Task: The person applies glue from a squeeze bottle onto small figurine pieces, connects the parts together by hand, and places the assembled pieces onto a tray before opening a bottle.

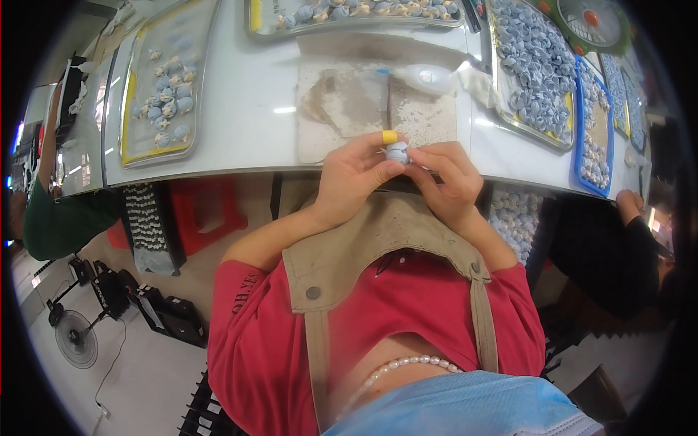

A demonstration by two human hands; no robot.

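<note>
Just over the near table edge, a small rounded grey-blue and white moulded piece is pinched between the fingertips of my left hand. A yellow band wraps a fingertip of that hand. My right hand has its thumb and fingers closed against the piece's right side; its fingertips partly hide the piece. Beyond my hands lies a worn, stained work sheet. On the sheet rests a white squeeze bottle with a blue tip, pointing left.
Glass-like trays of small painted pieces stand at left and far middle. A tray of many grey-blue parts is at right, beside a blue-rimmed tray. A green fan stands far right. Co-workers' arms show at both sides.
</note>
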